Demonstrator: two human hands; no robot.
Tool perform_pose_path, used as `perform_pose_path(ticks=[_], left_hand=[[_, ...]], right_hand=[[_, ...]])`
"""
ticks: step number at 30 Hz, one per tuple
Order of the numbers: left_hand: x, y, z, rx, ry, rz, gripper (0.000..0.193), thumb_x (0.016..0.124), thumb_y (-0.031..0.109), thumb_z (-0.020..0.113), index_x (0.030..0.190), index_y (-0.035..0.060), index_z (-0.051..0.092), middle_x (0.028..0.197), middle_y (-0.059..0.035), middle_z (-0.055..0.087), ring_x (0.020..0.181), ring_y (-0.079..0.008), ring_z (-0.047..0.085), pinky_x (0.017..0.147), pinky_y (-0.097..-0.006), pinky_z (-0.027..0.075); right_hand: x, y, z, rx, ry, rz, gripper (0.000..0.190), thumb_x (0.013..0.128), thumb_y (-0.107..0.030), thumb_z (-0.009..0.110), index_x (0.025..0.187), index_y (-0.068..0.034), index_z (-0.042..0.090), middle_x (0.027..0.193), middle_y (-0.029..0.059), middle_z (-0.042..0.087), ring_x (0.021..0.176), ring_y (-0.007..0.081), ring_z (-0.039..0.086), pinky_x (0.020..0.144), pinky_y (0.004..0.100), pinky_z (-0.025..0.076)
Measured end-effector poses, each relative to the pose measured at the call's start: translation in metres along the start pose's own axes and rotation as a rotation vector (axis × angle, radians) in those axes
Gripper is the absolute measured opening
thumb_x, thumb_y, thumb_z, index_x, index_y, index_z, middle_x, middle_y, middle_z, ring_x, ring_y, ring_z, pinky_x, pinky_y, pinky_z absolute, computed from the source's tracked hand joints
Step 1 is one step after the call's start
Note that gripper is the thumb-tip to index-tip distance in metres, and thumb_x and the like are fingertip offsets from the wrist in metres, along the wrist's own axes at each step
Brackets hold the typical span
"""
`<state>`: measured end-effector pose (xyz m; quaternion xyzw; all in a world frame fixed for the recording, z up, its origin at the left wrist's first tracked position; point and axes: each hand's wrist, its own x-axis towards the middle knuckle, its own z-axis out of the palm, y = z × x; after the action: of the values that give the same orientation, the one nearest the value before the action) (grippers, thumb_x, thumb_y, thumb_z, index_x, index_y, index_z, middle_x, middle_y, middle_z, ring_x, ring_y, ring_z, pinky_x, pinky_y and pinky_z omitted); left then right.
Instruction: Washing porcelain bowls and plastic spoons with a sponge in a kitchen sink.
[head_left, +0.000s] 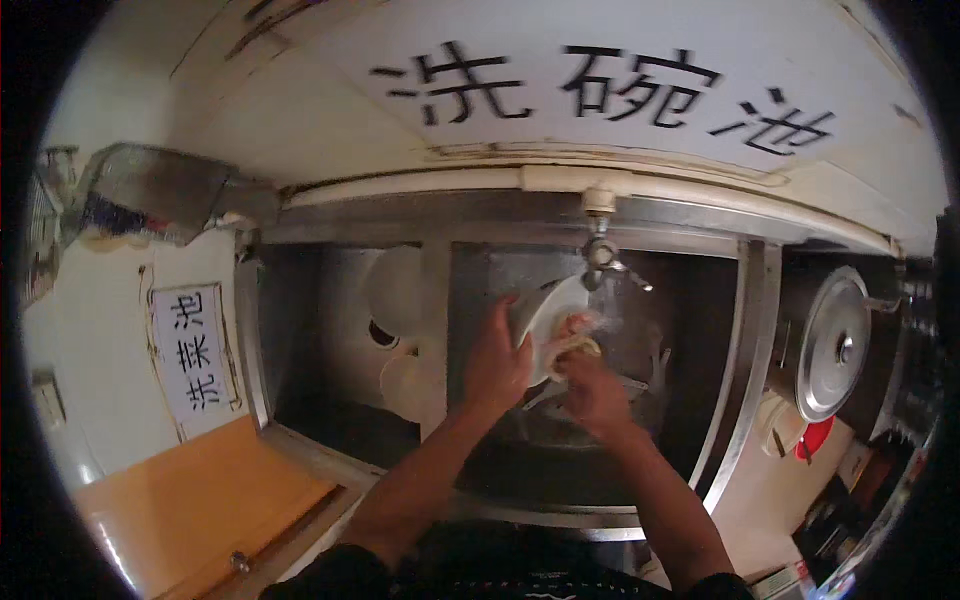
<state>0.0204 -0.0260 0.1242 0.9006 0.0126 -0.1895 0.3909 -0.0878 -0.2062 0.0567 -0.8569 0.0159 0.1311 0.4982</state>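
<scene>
My left hand (499, 364) grips the left side of a white bowl (556, 301), which is tilted on edge below the tap (600, 259). Inside the bowl, my right hand (598, 394) presses a yellowish scrubbing pad or cloth (590, 346); blur hides its exact kind. Something pinkish shows just above those fingers. Both hands are over the right basin (694, 315) of a stainless steel sink. Several pale, slim utensils (660, 361) lie on the basin floor beneath.
The left basin (300, 322) holds whitish round dishes (394, 292). At right stands a large pot with a metal lid (832, 345), near a red bowl (815, 437). A white pipe (420, 178) runs along the wall under a sign with writing. An orange-brown panel (202, 502) lies lower left.
</scene>
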Motion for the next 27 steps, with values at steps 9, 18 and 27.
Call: perform_pose_path(ticks=[9, 18, 27], left_hand=[[-0.054, -0.138, -0.12, -0.684, 0.882, -0.305, 0.065, 0.09, 0.016, 0.056, 0.15, 0.0019, 0.034, 0.143, -0.0188, 0.045, 0.126, -0.0317, 0.049, 0.104, -0.0471, 0.043], [0.015, -0.231, -0.121, -0.453, 0.652, -0.26, 0.044, 0.097, 0.015, 0.058, 0.139, 0.0018, 0.052, 0.122, -0.0128, 0.066, 0.107, -0.0238, 0.064, 0.085, -0.0368, 0.053], [0.029, -0.28, -0.122, -0.289, 0.476, -0.232, 0.035, 0.097, 0.016, 0.059, 0.129, 0.002, 0.061, 0.112, -0.017, 0.07, 0.103, -0.0251, 0.067, 0.09, -0.0379, 0.05]], right_hand=[[0.069, -0.057, -0.067, 0.087, 0.179, 0.205, 0.042, 0.087, -0.012, 0.071, 0.127, -0.007, 0.059, 0.108, 0.0224, 0.069, 0.1, 0.0396, 0.068, 0.084, 0.0444, 0.054], [0.114, -0.064, -0.076, -0.208, 0.189, 0.05, 0.039, 0.08, -0.013, 0.076, 0.116, -0.003, 0.064, 0.091, 0.0166, 0.068, 0.081, 0.0291, 0.064, 0.073, 0.0399, 0.051], [0.093, -0.084, -0.106, -0.22, 0.215, 0.196, 0.02, 0.089, -0.009, 0.067, 0.108, -0.002, 0.07, 0.096, 0.0174, 0.07, 0.088, 0.0293, 0.069, 0.08, 0.0382, 0.053]])
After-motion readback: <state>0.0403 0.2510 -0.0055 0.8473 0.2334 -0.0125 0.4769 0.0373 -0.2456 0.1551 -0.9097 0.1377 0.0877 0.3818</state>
